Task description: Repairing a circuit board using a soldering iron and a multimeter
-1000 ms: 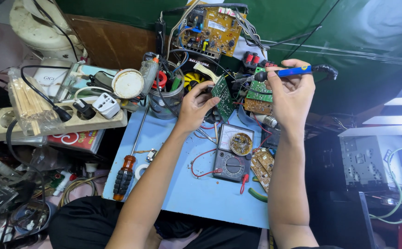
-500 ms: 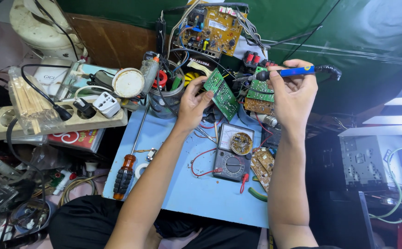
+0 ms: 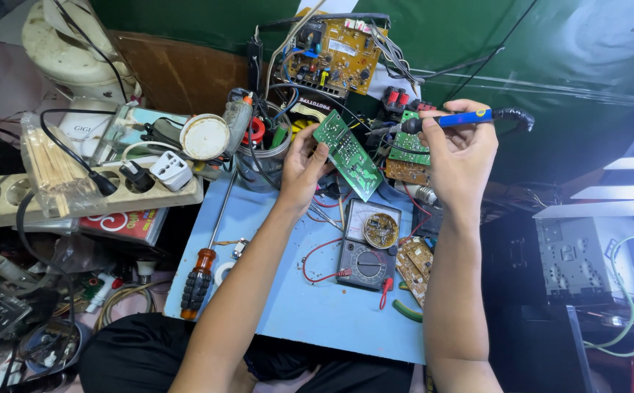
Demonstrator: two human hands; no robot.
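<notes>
A person sits at a crowded repair bench, seen from above. The left hand (image 3: 304,171) pinches a small green board (image 3: 347,154) by its lower left edge, fingers closed on it. The right hand (image 3: 461,149) is clenched around a blue-handled soldering iron (image 3: 452,119), held level like a pen with its tip pointing left toward the board.

Over the last second the board has come up. It was first held low and close to the other boards at the back of the bench; now it is lifted clear of them and tilted so that its green face slants down to the right, in the open space between the two hands. The iron has hardly moved. Its tip now sits just beside the board's upper right edge, near but not plainly touching; contact cannot be told from here. Judging from this, the board has been turned to present a spot to the iron.

Below the hands, on a pale blue tabletop (image 3: 310,313), lies an analog multimeter (image 3: 369,247) with red leads, touching a brown board (image 3: 413,263) at its right. A screwdriver (image 3: 204,262) with an orange and black handle lies at the left edge. Behind stands a yellow board (image 3: 331,54) amid tangled wires. To the left, a beige power strip (image 3: 77,196) holds plugs.
</notes>
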